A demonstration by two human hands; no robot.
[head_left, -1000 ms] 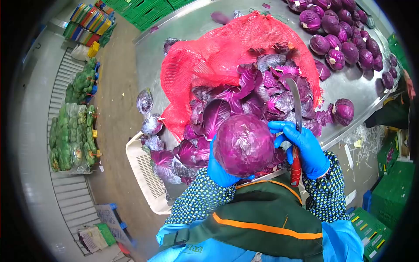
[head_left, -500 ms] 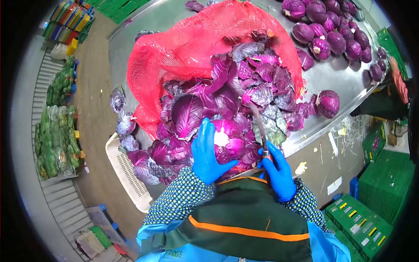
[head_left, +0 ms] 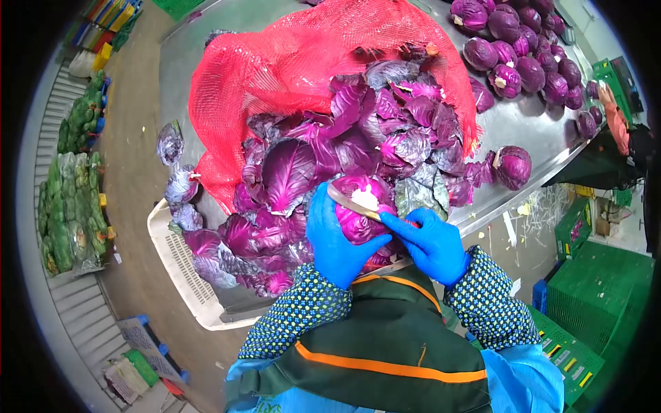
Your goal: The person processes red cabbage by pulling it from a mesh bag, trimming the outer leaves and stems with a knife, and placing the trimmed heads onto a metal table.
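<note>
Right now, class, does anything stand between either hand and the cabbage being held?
Nothing visible separates the left hand from the cabbage; it cups the side. Between the right hand and the pale cut end lies only the knife, its blade crossing over the cabbage.

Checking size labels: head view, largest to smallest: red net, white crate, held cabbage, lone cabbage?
Red net
White crate
Held cabbage, lone cabbage: unranked; held one looks larger but seems nearer
</note>
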